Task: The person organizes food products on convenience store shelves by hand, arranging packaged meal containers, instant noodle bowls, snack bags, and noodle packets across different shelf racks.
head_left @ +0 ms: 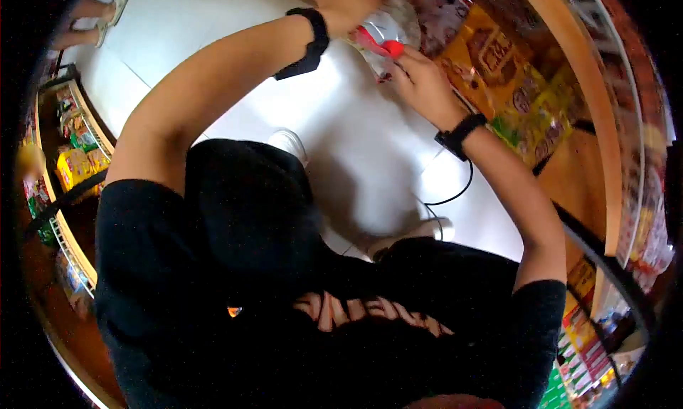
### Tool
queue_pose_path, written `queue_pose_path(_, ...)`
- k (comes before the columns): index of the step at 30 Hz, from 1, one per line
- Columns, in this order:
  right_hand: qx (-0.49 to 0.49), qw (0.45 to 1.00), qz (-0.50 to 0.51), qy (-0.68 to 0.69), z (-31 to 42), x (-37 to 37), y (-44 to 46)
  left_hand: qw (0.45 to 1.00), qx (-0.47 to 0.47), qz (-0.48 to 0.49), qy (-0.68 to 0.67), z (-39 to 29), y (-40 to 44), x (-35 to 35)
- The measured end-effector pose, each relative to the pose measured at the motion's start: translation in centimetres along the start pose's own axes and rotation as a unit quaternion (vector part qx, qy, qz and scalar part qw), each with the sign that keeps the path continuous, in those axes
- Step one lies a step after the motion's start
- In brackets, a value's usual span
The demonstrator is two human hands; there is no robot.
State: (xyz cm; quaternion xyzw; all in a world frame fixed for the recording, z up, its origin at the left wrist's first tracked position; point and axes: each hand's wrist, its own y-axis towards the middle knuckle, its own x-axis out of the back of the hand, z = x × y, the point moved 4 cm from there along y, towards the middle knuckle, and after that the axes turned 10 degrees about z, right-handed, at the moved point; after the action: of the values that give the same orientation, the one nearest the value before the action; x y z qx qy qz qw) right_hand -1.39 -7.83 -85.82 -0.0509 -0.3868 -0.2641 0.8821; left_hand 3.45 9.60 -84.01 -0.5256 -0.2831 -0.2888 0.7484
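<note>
At the top of the view, my left hand (348,3) reaches toward the lower shelf, beside a clear plastic package (395,24). Its fingers are partly cut off by the frame edge and blurred, so their grip does not show. My right hand (427,85) is closed, thumb and fingertips pinched at a small bright red piece (390,49). This red piece seems to belong to a red-and-clear plastic packet (366,40) that lies between both hands; its exact kind is unclear. Black bands circle both wrists.
Orange and yellow snack bags (491,53) fill the wooden shelf (605,124) on the right. Another shelf with packets (75,163) stands at left. A black cable (466,188) hangs by my right wrist to the white tile floor (249,99). Another person's feet (107,24) show top left.
</note>
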Motion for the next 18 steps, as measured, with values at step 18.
queue_pose_path(18,-0.144,0.981,0.039,0.125,-4.4,2.6,-4.0,0.558,-0.111,-0.157,-0.807,2.8,-0.6,-4.8)
